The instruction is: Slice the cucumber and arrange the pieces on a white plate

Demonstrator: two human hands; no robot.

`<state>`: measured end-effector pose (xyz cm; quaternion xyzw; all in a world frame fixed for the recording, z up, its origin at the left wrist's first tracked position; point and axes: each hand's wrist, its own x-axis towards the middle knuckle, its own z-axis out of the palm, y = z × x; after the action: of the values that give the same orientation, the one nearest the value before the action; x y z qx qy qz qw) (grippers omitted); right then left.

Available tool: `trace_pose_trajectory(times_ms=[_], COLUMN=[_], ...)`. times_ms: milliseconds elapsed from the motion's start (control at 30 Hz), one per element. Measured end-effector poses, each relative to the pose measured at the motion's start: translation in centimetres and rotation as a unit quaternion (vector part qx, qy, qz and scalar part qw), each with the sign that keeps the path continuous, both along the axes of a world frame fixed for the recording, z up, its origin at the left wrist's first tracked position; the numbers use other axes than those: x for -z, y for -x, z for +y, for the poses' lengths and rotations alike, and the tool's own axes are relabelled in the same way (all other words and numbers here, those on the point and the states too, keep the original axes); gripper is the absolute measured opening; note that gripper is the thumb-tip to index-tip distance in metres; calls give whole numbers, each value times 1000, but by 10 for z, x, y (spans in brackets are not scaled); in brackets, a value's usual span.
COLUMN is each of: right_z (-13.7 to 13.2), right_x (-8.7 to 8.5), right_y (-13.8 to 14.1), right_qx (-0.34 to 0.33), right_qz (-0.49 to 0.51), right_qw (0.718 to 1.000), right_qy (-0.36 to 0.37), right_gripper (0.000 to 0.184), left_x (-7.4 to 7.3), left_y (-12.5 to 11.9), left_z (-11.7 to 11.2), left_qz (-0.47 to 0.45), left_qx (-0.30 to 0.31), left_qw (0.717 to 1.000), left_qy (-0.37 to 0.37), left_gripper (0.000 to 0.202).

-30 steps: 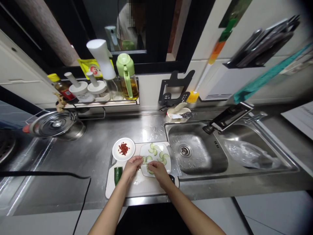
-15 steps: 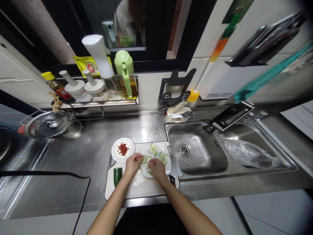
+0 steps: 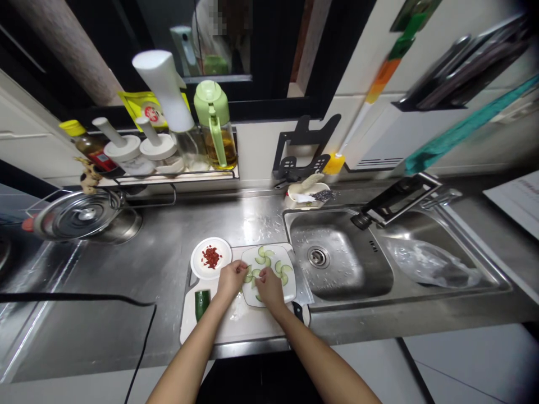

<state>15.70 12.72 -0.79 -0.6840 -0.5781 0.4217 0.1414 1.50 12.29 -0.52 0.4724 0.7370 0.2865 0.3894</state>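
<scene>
A square white plate [image 3: 288, 285] with several cucumber slices [image 3: 280, 268] sits on a white cutting board [image 3: 248, 326]. My left hand [image 3: 229, 278] rests at the plate's left edge, fingers curled and pinched on a slice. My right hand [image 3: 268, 286] lies over the plate's near half, fingertips pinched on a cucumber slice close to the left hand. A cucumber end piece [image 3: 202, 303] lies on the board left of my left wrist. A round white dish [image 3: 197, 267] holds chopped red chili [image 3: 211, 256] just beyond the board.
A steel sink [image 3: 337, 264] with a black faucet [image 3: 393, 202] lies to the right, a clear bag [image 3: 429, 264] in its second basin. Oil bottles and jars [image 3: 168, 140] stand on a rack at the back. A pot lid [image 3: 78, 216] sits at left. A black cable [image 3: 143, 331] crosses the counter.
Both hands have shifted slightly farther onto the plate, toward its middle, fingertips staying together. The view has tilted a little.
</scene>
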Motion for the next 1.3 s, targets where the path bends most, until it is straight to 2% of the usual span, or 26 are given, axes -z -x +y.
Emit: trace_pose_trajectory(times_ms=[233, 733, 1100, 1300], right_z=[1, 4, 3, 0], right_x=[6, 1, -2, -11], right_y=[0, 1, -2, -8], right_qx=[-40, -124, -142, -143], right_qz=[-32, -99, -105, -97], right_qw=[999, 986, 982, 983], right_qy=[-19, -45, -61, -69], right_gripper=[13, 6, 6, 6], left_x=[-2, -11, -6, -14], left_y=[-3, -12, -12, -11], left_z=[2, 4, 2, -1], left_qz=[81, 204, 192, 155], left_qx=[30, 76, 57, 40], left_qw=[996, 974, 978, 986], left_qy=[26, 67, 58, 40], left_gripper=[11, 11, 13, 12])
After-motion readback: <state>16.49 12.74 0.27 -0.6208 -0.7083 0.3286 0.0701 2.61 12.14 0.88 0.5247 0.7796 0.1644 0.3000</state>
